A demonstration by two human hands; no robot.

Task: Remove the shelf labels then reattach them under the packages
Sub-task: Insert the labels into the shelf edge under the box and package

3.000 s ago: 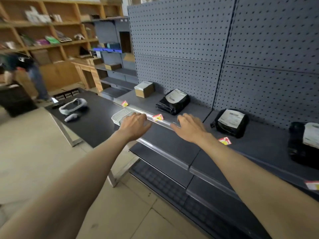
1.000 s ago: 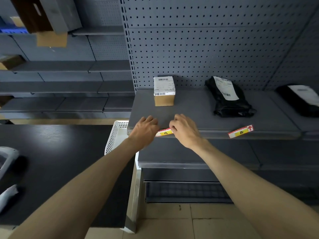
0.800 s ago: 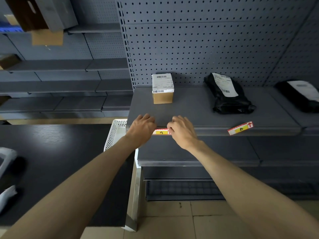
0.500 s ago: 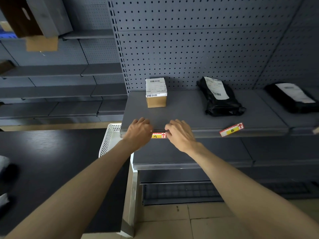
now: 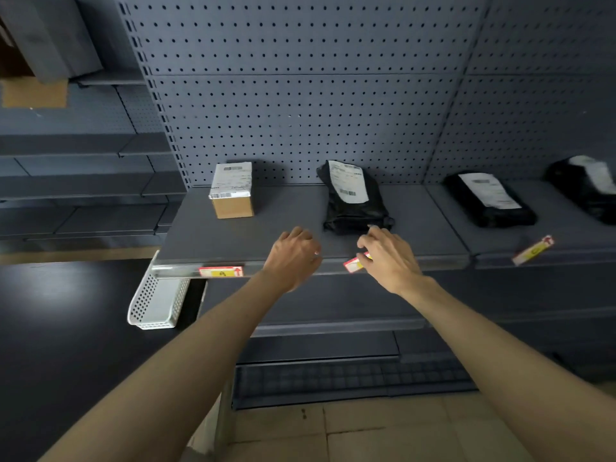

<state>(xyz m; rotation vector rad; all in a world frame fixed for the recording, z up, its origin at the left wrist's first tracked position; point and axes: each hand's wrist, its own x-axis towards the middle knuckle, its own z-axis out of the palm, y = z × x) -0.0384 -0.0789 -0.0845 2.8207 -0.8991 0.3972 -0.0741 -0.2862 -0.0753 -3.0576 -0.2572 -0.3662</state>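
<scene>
A red-and-yellow shelf label marked A (image 5: pixel 221 271) sits flat in the shelf's front rail (image 5: pixel 173 271), below the cardboard box (image 5: pixel 232 190). My left hand (image 5: pixel 293 258) hovers at the rail to the right of it, fingers loosely curled and holding nothing. My right hand (image 5: pixel 388 258) pinches a second label (image 5: pixel 353 263), tilted at the shelf edge in front of the first black bag package (image 5: pixel 353 198). A third label (image 5: pixel 533 250) lies askew on the shelf edge below the second black bag package (image 5: pixel 488 200).
A further black package (image 5: pixel 586 185) lies at the far right. A white perforated basket (image 5: pixel 156 303) hangs off a dark table (image 5: pixel 66 321) on the left. Lower grey shelves (image 5: pixel 333 315) jut out beneath, and a pegboard (image 5: pixel 300 95) backs the shelf.
Both hands have left label A, which now rests in the rail, and moved right. My right hand has taken hold of the second label in front of the black bag.
</scene>
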